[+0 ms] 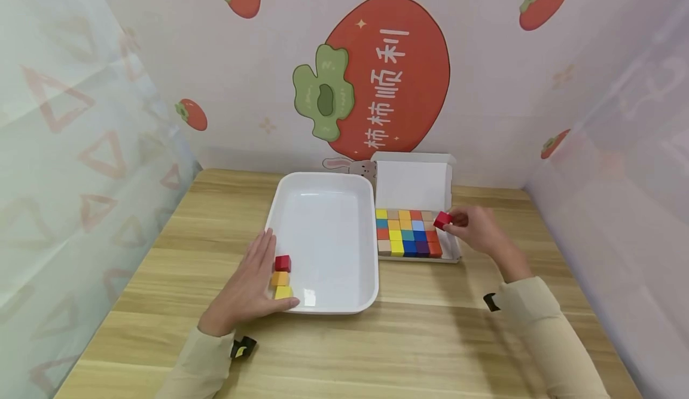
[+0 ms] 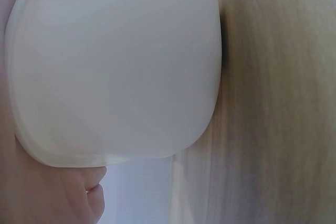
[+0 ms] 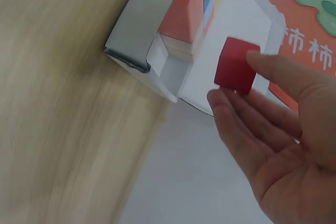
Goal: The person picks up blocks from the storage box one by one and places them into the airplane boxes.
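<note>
Between thumb and fingertips, my right hand point(image 1: 475, 227) pinches a red cube point(image 1: 443, 220), held over the right side of an open white cardboard box point(image 1: 451, 248). The right wrist view shows this red cube point(image 3: 238, 65) above the box's corner. Rows of coloured cubes point(image 1: 409, 232) fill most of the box. My left hand point(image 1: 249, 282) rests on the near left corner of a white tray point(image 1: 371, 288), fingers extended along the left rim and thumb over the near rim. Beside it, inside the tray, a red cube point(image 1: 282, 263), an orange cube point(image 1: 280, 279) and a yellow cube point(image 1: 283, 292) stand in a line.
The box's raised lid point(image 1: 413, 185) leans back near the printed wall sheet point(image 1: 484, 88). The tray and the box stand side by side on a wooden table point(image 1: 409, 339). Light sheets hang along both sides of the table.
</note>
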The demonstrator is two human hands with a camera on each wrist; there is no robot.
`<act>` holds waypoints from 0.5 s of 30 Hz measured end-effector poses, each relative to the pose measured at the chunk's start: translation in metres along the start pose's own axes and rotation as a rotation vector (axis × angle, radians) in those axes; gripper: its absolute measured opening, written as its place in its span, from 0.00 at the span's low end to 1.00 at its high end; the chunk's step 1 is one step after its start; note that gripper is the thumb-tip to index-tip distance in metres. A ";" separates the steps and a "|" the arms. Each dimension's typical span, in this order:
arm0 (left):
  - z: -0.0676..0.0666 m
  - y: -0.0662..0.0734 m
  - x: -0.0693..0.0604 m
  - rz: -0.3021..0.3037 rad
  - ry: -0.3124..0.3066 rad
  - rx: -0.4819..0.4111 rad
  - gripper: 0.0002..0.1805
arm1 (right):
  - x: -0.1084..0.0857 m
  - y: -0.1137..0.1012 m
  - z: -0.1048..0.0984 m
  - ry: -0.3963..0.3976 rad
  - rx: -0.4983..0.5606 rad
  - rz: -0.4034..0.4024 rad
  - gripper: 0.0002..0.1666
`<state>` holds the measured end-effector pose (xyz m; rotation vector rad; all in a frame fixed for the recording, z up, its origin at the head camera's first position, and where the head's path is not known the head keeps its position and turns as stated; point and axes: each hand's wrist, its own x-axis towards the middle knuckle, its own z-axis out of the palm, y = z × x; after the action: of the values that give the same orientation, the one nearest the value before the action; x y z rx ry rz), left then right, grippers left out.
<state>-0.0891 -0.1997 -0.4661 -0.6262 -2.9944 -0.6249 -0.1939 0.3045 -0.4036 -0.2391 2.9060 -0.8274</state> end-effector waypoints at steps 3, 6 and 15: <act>0.001 0.001 0.000 -0.004 -0.004 0.003 0.75 | 0.006 0.002 0.005 0.050 -0.003 0.061 0.22; 0.002 0.001 0.000 -0.002 -0.001 0.003 0.75 | 0.011 0.002 0.010 0.108 0.010 0.107 0.21; 0.002 0.000 0.000 -0.007 0.001 0.008 0.75 | 0.022 -0.008 0.028 0.207 0.023 0.296 0.21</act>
<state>-0.0886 -0.1989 -0.4675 -0.6148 -2.9983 -0.6138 -0.2104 0.2798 -0.4244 0.2892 3.0088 -0.8780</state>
